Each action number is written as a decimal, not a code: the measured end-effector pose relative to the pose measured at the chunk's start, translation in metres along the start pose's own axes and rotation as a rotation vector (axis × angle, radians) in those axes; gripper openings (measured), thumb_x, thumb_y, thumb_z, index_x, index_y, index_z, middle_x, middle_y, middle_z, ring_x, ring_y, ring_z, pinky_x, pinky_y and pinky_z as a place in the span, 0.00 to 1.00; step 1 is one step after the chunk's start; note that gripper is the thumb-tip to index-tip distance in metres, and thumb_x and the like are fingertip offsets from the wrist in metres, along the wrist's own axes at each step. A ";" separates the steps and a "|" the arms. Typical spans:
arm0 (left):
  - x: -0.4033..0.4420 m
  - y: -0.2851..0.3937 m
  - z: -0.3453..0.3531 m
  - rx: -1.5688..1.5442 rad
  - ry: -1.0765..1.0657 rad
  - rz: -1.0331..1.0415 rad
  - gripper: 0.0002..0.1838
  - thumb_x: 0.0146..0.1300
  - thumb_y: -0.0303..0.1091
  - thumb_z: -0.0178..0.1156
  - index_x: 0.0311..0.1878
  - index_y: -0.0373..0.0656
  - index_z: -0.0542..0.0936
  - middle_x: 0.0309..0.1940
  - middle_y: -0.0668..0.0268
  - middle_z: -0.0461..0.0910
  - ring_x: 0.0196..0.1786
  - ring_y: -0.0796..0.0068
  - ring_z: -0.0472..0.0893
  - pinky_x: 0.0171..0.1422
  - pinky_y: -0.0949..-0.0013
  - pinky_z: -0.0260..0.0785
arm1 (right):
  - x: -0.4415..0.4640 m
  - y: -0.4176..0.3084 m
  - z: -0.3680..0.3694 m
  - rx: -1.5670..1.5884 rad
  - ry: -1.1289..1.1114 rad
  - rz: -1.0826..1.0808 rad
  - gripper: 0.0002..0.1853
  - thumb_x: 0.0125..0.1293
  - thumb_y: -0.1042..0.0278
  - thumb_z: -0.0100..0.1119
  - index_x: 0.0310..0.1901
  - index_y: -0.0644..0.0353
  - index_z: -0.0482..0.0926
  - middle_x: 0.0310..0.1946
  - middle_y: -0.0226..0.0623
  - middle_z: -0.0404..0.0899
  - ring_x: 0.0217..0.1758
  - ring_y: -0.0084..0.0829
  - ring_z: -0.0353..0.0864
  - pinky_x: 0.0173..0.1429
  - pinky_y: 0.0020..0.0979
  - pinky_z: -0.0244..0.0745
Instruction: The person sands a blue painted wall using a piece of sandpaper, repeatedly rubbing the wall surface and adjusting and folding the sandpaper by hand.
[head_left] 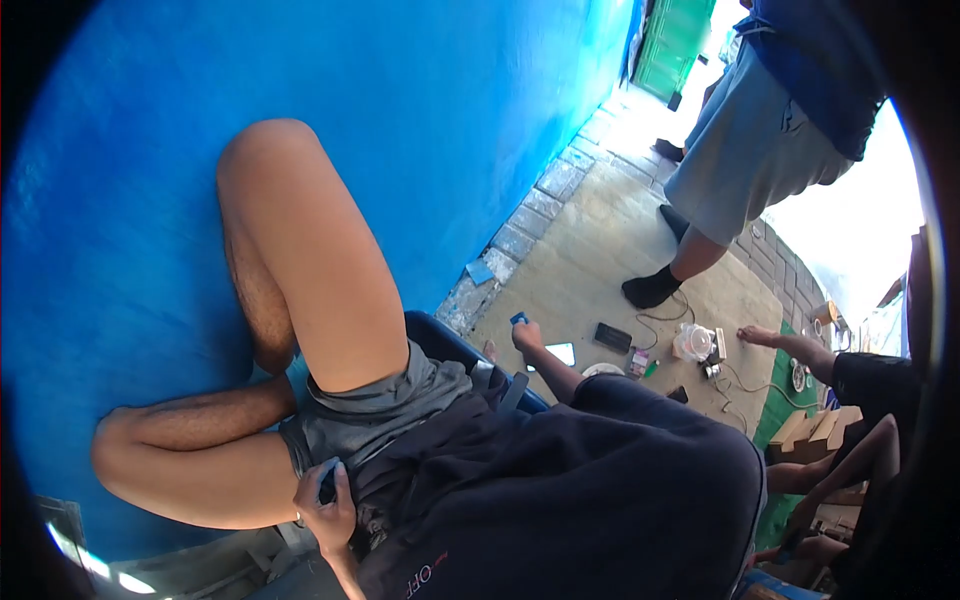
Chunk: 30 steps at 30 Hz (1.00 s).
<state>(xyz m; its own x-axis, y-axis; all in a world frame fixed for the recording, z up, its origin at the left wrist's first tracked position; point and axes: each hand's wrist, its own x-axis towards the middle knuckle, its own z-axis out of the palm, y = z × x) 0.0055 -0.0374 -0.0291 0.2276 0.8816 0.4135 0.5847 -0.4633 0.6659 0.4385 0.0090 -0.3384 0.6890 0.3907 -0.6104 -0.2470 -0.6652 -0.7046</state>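
My left hand (325,510) is at the lower left, over my dark shorts (370,400). Its fingers are closed on something small and dark that I cannot make out. Farther up and right, beyond my dark shirt (560,480), my right hand (527,336) grips a small blue object (519,318) above the pale floor. Near this hand lie a device with a white screen (561,356) and a black rectangular object (613,338). My bare legs (330,260) are bent beside the blue wall (400,120).
A person in grey shorts (750,140) and dark socks stands at the upper right. A clear container (692,342) and cables lie on the floor (570,260). Other people's limbs (800,350) and cardboard boxes (815,432) show at the right. A green door (672,45) is at the top.
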 end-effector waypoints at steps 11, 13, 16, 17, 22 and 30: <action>0.002 0.004 -0.003 0.027 -0.014 -0.006 0.05 0.62 0.24 0.68 0.39 0.32 0.86 0.35 0.51 0.87 0.39 0.52 0.87 0.47 0.59 0.77 | -0.109 -0.274 -0.032 0.691 0.107 -0.688 0.29 0.84 0.57 0.38 0.78 0.66 0.61 0.72 0.56 0.70 0.75 0.47 0.70 0.76 0.40 0.63; 0.003 0.006 -0.003 0.029 -0.015 0.007 0.05 0.62 0.24 0.68 0.39 0.33 0.87 0.34 0.51 0.87 0.39 0.52 0.87 0.47 0.59 0.77 | -0.130 -0.299 -0.034 0.737 0.034 -0.641 0.29 0.85 0.57 0.37 0.78 0.68 0.60 0.74 0.55 0.67 0.77 0.47 0.68 0.78 0.40 0.62; 0.003 0.004 -0.003 0.018 -0.006 0.019 0.05 0.62 0.25 0.68 0.39 0.33 0.87 0.34 0.51 0.87 0.38 0.51 0.87 0.47 0.60 0.77 | -0.130 -0.315 -0.019 0.730 0.121 -0.775 0.29 0.85 0.57 0.38 0.78 0.69 0.59 0.76 0.56 0.65 0.78 0.46 0.66 0.79 0.40 0.61; 0.003 0.005 -0.003 0.020 -0.001 0.021 0.05 0.62 0.25 0.68 0.39 0.33 0.87 0.34 0.51 0.87 0.38 0.51 0.87 0.47 0.60 0.77 | -0.124 -0.315 -0.008 0.724 0.201 -0.799 0.28 0.85 0.57 0.38 0.78 0.66 0.60 0.71 0.51 0.70 0.71 0.41 0.71 0.72 0.37 0.65; 0.004 0.010 -0.006 0.024 -0.029 -0.002 0.07 0.63 0.26 0.68 0.40 0.31 0.86 0.35 0.51 0.88 0.40 0.54 0.88 0.49 0.61 0.77 | -0.031 -0.230 0.064 0.564 0.210 -0.609 0.27 0.83 0.63 0.39 0.76 0.68 0.62 0.74 0.52 0.69 0.76 0.47 0.70 0.79 0.41 0.61; 0.006 0.010 -0.005 0.047 0.008 0.006 0.06 0.61 0.26 0.70 0.39 0.34 0.87 0.34 0.52 0.88 0.39 0.52 0.87 0.46 0.60 0.77 | 0.051 -0.119 0.118 0.585 -0.088 0.149 0.31 0.76 0.55 0.46 0.72 0.69 0.65 0.67 0.55 0.76 0.69 0.50 0.76 0.69 0.50 0.70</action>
<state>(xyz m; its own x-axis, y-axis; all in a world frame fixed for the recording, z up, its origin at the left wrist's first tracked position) 0.0086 -0.0373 -0.0167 0.2247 0.8782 0.4223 0.6196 -0.4633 0.6336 0.4229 0.1835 -0.3283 0.5658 0.3881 -0.7275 -0.6869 -0.2661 -0.6763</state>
